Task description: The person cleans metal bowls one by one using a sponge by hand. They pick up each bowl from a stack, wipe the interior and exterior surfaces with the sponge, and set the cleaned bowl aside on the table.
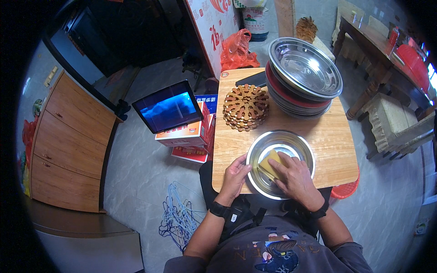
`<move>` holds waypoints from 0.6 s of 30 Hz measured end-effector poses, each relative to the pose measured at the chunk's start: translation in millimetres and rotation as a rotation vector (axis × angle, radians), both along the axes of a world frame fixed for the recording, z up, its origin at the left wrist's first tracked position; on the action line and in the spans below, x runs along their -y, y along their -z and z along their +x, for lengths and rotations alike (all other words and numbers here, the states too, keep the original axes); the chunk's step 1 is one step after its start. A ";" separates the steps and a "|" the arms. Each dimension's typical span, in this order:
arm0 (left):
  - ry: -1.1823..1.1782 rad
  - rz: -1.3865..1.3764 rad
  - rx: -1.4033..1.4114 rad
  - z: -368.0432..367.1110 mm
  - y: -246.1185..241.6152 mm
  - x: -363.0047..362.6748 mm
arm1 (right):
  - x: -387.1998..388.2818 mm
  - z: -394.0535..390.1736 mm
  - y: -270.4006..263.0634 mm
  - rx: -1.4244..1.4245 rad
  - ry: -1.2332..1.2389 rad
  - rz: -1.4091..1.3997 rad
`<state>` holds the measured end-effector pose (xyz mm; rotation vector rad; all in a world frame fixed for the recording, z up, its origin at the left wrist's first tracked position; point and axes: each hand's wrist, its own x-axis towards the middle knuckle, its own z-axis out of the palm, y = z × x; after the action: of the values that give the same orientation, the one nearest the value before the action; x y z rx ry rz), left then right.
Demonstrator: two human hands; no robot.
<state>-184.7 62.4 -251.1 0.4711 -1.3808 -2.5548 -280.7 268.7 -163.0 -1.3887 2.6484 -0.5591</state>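
A stainless steel basin (251, 150) rests at the front edge of the wooden table. My left hand (236, 175) grips the basin's left rim between thumb and fingers. Inside the basin, my right hand (293, 174) holds a folded yellow cloth or sponge (270, 165) against the inner surface. Behind the basin stands a tall stack of metal basins and trays (304, 68), one of them red, with a shiny round one tilted on top. Left of that stack lies a pile of brown wooden lattice trivets (245, 107).
The wooden table (334, 146) bears a dark flat object (252, 80) behind the trivets. A tablet (169, 107) stands on stacked boxes (186, 134) at the left. Hangers (179, 215) lie on the floor. A red plastic basket (346, 189) sits below the table's right edge.
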 end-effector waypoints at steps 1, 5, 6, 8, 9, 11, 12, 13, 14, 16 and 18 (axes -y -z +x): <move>-0.006 0.004 0.003 -0.5 -0.5 -0.7 | 0.0 0.1 -0.2 0.001 0.000 0.002; -0.020 0.009 0.011 -1.5 -3.3 -2.7 | 0.6 0.5 -2.4 0.002 0.001 0.012; -0.015 0.007 0.010 -1.2 -3.7 -2.6 | 0.8 0.5 -2.8 0.002 0.001 0.015; -0.005 0.002 0.010 -0.5 -4.4 -1.9 | 0.4 0.4 -2.4 0.002 0.001 0.015; -0.003 -0.001 0.012 -0.2 -5.1 -1.7 | 0.2 0.3 -2.3 0.002 0.001 0.015; 0.000 -0.006 0.017 0.5 -6.3 -1.3 | 0.3 0.5 -2.6 0.001 0.003 0.016; 0.003 -0.010 0.016 0.8 -5.6 -0.9 | 0.4 0.6 -2.7 0.001 0.004 0.016; 0.005 -0.013 0.014 1.0 -3.9 -0.3 | 0.5 0.7 -2.9 0.004 0.004 0.015; 0.007 -0.016 0.013 1.0 -2.1 0.3 | 0.6 0.9 -3.0 0.006 0.005 0.015; -0.008 -0.008 0.006 -0.1 0.7 -0.6 | 0.7 1.1 -2.5 0.005 0.004 0.014; -0.002 0.004 0.009 -0.6 3.1 0.6 | 0.1 0.9 -1.5 -0.001 0.003 0.012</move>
<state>-185.3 61.8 -254.2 0.4843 -1.3784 -2.5574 -279.9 268.6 -161.6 -1.3818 2.6508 -0.5424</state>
